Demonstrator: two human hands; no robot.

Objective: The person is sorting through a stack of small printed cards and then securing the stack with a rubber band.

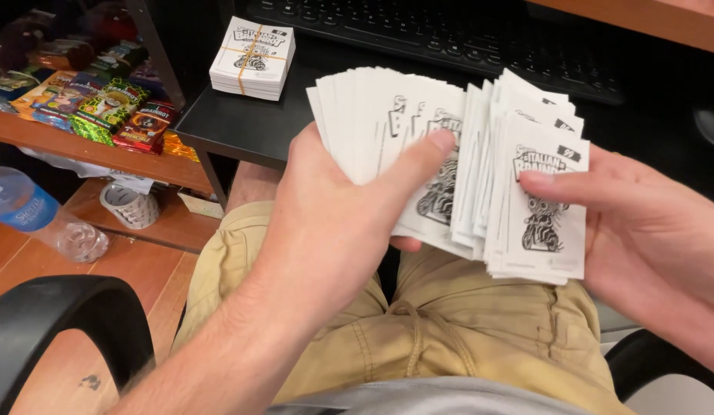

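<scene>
Left hand [326, 223] grips a fanned spread of white cards [388, 138] w/ black line-art on them; thumb [418, 157] pressed across the front, other fingers curled behind, mostly hidden by the cards. Right hand [641, 230] clasps a thicker, squarer stack of the same cards [537, 200], index finger laid over the face, rest of the fingers wrapped under & behind. The two lots overlap at the middle, touching, held above the person's lap, khaki shorts [464, 323] below.

Around: a banded bundle of like cards [252, 58], tied w/ a tan strap, sits on the black desk [242, 127] just ahead-left of the fan, apart from it. Black keyboard [449, 34] lies further back on the desk; the fan's top edge covers part of the desk in front of it. Wooden edge at top right.

Left side: wooden shelf [88, 142] carrying colourful foil packs [103, 107], red, green, orange, lying flat in a row. Lower shelf holds a small patterned tape roll or cup [130, 206], can't tell which. Clear plastic bottle [42, 219] w/ blue label lies on its side on the wood floor. Black chair armrest [65, 323] curves in at bottom left, beside the left forearm; another armrest at bottom right, partly hidden by the right wrist.
</scene>
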